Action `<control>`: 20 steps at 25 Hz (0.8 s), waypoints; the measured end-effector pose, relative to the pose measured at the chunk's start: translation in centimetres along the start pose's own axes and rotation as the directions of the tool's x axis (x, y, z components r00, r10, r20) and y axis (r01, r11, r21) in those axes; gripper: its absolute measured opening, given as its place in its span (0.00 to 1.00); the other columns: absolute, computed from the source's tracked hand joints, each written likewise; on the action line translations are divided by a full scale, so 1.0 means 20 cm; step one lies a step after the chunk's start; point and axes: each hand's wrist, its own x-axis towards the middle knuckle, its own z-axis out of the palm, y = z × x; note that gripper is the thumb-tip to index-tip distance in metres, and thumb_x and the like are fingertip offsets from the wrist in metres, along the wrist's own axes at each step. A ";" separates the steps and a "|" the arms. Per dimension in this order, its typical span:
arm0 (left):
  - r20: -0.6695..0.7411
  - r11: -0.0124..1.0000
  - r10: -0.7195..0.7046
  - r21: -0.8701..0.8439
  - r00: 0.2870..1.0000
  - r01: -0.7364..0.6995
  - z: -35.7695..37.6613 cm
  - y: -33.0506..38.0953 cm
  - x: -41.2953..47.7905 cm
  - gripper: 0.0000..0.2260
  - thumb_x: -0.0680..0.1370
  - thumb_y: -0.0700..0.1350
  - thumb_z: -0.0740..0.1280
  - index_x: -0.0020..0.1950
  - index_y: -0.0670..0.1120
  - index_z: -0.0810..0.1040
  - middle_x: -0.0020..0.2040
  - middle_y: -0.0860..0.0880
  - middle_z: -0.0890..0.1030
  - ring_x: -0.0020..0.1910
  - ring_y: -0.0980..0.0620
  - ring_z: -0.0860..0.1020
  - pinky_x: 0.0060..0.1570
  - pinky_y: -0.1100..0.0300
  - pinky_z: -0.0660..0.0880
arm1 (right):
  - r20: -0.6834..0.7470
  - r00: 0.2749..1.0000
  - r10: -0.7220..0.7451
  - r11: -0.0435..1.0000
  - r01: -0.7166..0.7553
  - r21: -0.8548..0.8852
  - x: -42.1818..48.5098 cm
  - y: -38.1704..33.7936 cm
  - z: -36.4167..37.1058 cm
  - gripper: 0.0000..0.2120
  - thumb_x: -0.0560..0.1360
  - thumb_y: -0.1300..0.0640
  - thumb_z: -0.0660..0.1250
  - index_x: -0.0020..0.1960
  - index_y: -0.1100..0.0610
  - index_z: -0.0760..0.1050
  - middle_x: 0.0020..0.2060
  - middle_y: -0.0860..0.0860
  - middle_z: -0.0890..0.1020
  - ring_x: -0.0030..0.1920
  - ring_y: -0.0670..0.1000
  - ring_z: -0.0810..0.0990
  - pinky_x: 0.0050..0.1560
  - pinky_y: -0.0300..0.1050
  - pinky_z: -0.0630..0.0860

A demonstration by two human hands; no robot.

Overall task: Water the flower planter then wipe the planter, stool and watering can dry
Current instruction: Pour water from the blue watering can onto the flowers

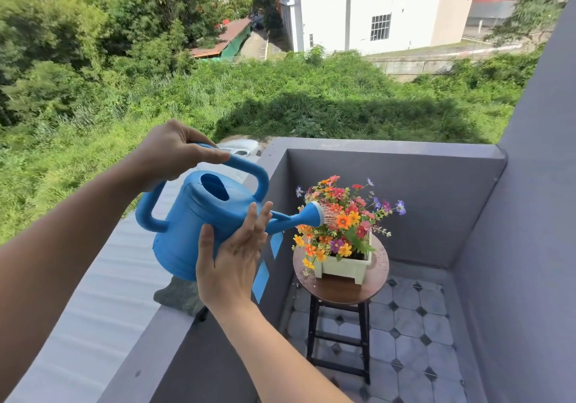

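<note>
A blue watering can (pixel 193 215) is held tilted, its rose (pixel 314 214) sprinkling water onto the flowers (pixel 339 218). My left hand (pixel 171 153) grips the can's top handle. My right hand (pixel 232 259) lies flat against the can's near side, fingers spread, supporting it. The flowers fill a pale green planter (pixel 343 268) that stands on a round wooden stool (pixel 339 290) with black legs. Water droplets dot the stool top around the planter.
A grey cloth (pixel 179 296) lies on the grey balcony ledge (pixel 187 340) under the can. Grey parapet walls (pixel 436 203) enclose the corner around the stool. The floor (pixel 408 334) is tiled. Beyond the ledge is a drop to greenery.
</note>
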 end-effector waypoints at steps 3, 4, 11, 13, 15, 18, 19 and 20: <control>-0.001 0.999 0.023 -0.023 1.000 -0.023 0.01 0.03 0.00 0.09 0.68 0.50 0.75 0.41 0.45 0.84 0.21 0.50 0.65 0.19 0.53 0.59 0.20 0.66 0.57 | -0.042 0.999 -0.029 0.999 0.030 0.026 0.02 0.00 -0.03 0.30 0.73 0.33 0.44 0.69 0.38 0.34 0.72 0.38 0.31 0.75 0.45 0.32 0.73 0.44 0.34; -0.001 0.999 0.033 -0.026 0.999 -0.033 0.02 0.05 0.01 0.10 0.68 0.50 0.75 0.41 0.45 0.85 0.22 0.49 0.65 0.19 0.53 0.59 0.20 0.66 0.57 | -0.051 0.998 -0.037 0.999 0.039 0.032 0.04 0.00 -0.04 0.30 0.73 0.33 0.44 0.70 0.38 0.35 0.73 0.41 0.31 0.75 0.45 0.32 0.72 0.41 0.33; -0.048 0.995 0.063 0.074 0.997 -0.059 -0.01 0.14 0.02 0.10 0.70 0.53 0.73 0.43 0.47 0.84 0.27 0.45 0.67 0.23 0.50 0.61 0.27 0.64 0.60 | 0.011 0.999 -0.035 0.998 0.034 0.043 0.12 -0.04 -0.10 0.38 0.71 0.32 0.43 0.74 0.47 0.36 0.72 0.39 0.34 0.76 0.46 0.40 0.74 0.49 0.39; -0.056 0.995 0.044 0.097 0.997 -0.038 -0.03 0.14 0.01 0.10 0.70 0.53 0.73 0.44 0.47 0.84 0.27 0.44 0.68 0.24 0.49 0.62 0.27 0.63 0.61 | 0.051 0.998 -0.024 0.998 0.020 0.065 0.13 -0.06 -0.09 0.38 0.71 0.31 0.43 0.74 0.47 0.36 0.73 0.40 0.33 0.76 0.46 0.41 0.75 0.49 0.40; -0.050 0.992 0.035 0.122 0.998 -0.029 -0.04 0.14 0.00 0.10 0.70 0.52 0.73 0.44 0.47 0.84 0.27 0.44 0.68 0.23 0.49 0.62 0.26 0.64 0.61 | 0.079 0.997 0.000 0.997 -0.006 0.077 0.10 -0.08 -0.07 0.38 0.71 0.31 0.43 0.74 0.47 0.35 0.74 0.41 0.34 0.76 0.46 0.40 0.75 0.48 0.39; -0.034 0.989 0.012 0.149 0.999 -0.007 -0.07 0.12 -0.03 0.08 0.70 0.50 0.73 0.43 0.47 0.84 0.25 0.45 0.67 0.22 0.50 0.61 0.24 0.66 0.60 | 0.118 0.992 0.039 0.993 -0.051 0.102 0.04 -0.10 -0.04 0.37 0.75 0.35 0.49 0.75 0.48 0.34 0.73 0.40 0.34 0.76 0.46 0.39 0.75 0.48 0.39; -0.021 0.988 0.001 0.153 1.000 0.002 -0.07 0.12 -0.03 0.08 0.70 0.50 0.73 0.43 0.47 0.84 0.26 0.44 0.67 0.22 0.50 0.61 0.24 0.65 0.60 | 0.127 0.991 0.051 0.991 -0.066 0.117 0.02 -0.11 -0.03 0.36 0.77 0.38 0.50 0.75 0.48 0.34 0.74 0.41 0.34 0.76 0.45 0.39 0.75 0.48 0.39; -0.002 0.988 -0.007 0.154 1.000 0.007 -0.07 0.11 -0.04 0.08 0.69 0.50 0.74 0.43 0.47 0.84 0.27 0.44 0.68 0.23 0.50 0.61 0.25 0.65 0.61 | 0.128 0.990 0.060 0.989 -0.077 0.130 0.00 -0.11 -0.02 0.35 0.77 0.39 0.51 0.75 0.48 0.33 0.74 0.42 0.33 0.75 0.45 0.37 0.75 0.48 0.38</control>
